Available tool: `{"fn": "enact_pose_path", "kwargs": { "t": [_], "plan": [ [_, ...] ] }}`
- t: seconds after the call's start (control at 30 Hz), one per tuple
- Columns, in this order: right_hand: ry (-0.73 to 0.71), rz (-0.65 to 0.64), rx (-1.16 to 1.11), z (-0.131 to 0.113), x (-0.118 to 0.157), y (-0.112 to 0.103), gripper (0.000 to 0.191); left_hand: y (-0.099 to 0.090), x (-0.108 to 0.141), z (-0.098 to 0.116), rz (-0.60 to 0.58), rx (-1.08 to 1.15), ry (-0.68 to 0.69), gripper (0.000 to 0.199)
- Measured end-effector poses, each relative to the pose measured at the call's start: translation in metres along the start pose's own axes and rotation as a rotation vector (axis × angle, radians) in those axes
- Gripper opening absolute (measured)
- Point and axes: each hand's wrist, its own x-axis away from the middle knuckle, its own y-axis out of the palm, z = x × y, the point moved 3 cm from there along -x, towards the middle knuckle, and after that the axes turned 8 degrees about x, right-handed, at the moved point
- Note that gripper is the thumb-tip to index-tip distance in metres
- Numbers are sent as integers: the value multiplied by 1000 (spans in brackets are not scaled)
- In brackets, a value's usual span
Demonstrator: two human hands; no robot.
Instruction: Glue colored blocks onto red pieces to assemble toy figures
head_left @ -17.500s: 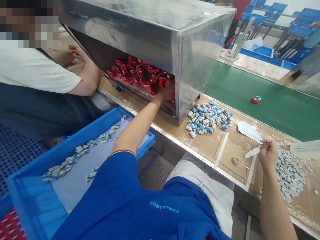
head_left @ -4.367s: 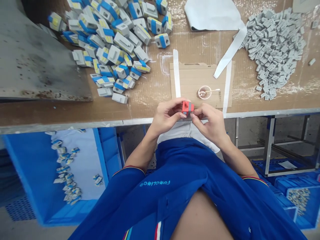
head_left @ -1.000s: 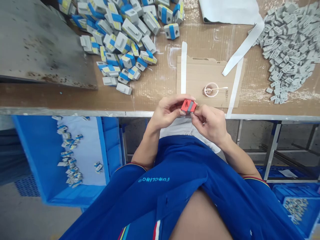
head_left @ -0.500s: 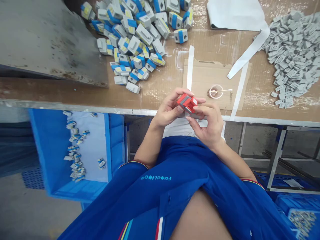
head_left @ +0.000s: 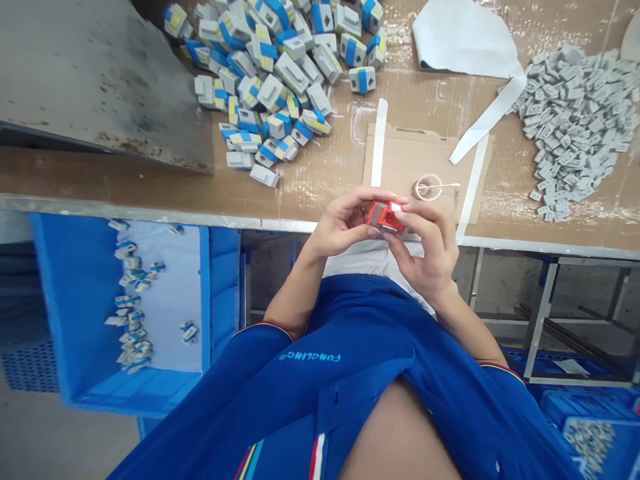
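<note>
Two bare hands doing all the work here: the left hand point(head_left: 341, 225) and the right hand point(head_left: 426, 245) both have hold of one small red plastic block point(head_left: 385, 217) with a grey band and a white patch on it. The fingers point(head_left: 423, 215) of both hands are together on it, clamping it from either side, so it sits between them right by the front edge of the bench point(head_left: 125, 190), with a blue shirt point(head_left: 320, 380) just below.

Just past the hands there's a cardboard square point(head_left: 415, 157) taped down with white strips point(head_left: 379, 143), and on it a small round dish point(head_left: 429, 188) with a cotton swab point(head_left: 445, 185) lying across it. To the left is a big loose heap of grey blocks with blue and yellow bands point(head_left: 270, 87), right beside a dented steel housing point(head_left: 90, 80). Over on the right there's a pile of small grey pieces point(head_left: 575, 127), with a white sheet point(head_left: 463, 37) near it. Down on the left, a blue tray point(head_left: 75, 313) has a scatter of the banded blocks point(head_left: 130, 300) on a pale liner.
</note>
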Motion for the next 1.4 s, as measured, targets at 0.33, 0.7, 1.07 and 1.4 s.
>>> {"fn": "enact_pose_path", "kwargs": {
  "t": [0.33,0.7,1.07,1.4],
  "plan": [
    [107,-98,71,3,1,-13,7,4,-5,1,-57,-80,97,42],
    [125,-259,-97,9,-1,-5,23,0,-7,7,-90,-194,117,31],
    [114,-297,-81,8,-8,-18,20,3,-5,4,-91,-115,32,41],
    [47,-118,-58,23,-5,-26,4,11,-12,12,-138,-357,68,39]
  ]
}}
